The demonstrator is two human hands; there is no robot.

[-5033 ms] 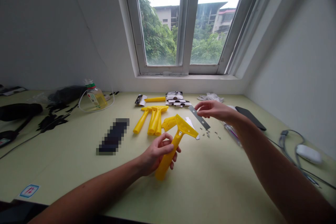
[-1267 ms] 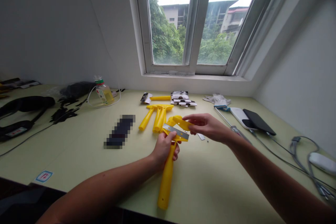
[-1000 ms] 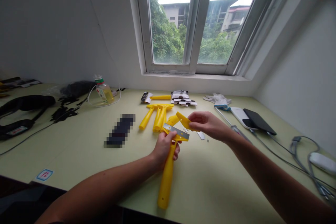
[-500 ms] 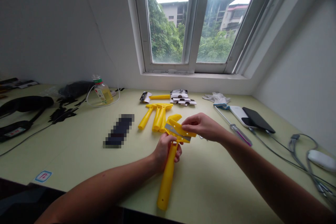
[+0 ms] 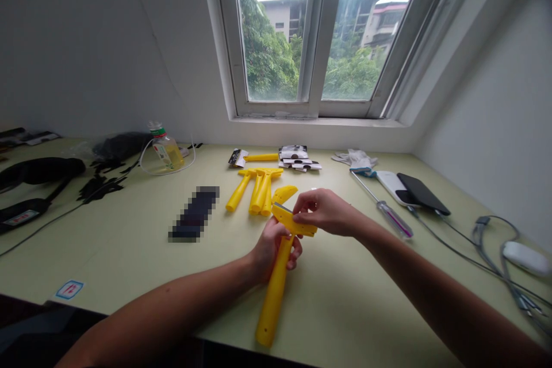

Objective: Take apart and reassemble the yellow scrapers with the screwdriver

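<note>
My left hand is closed around the neck of a yellow scraper, whose long handle points down toward the table's front edge. A yellow cover plate lies over the scraper's head. My right hand pinches this plate between thumb and fingers. Along the plate's upper edge shows a thin strip of grey metal blade; the rest of the blade is hidden. Just behind the head rests another yellow piece, partly covered. Several yellow scrapers lie together beyond my hands.
At the back are a carded yellow scraper and stacked cards. To the right lie a glove, screwdriver, dark phone and cables. A bottle and pixelated dark object are left.
My right hand has moved the yellow cover plate down and left onto the scraper's head. The blade, broadly visible before, is now mostly covered. My left hand keeps its hold.
</note>
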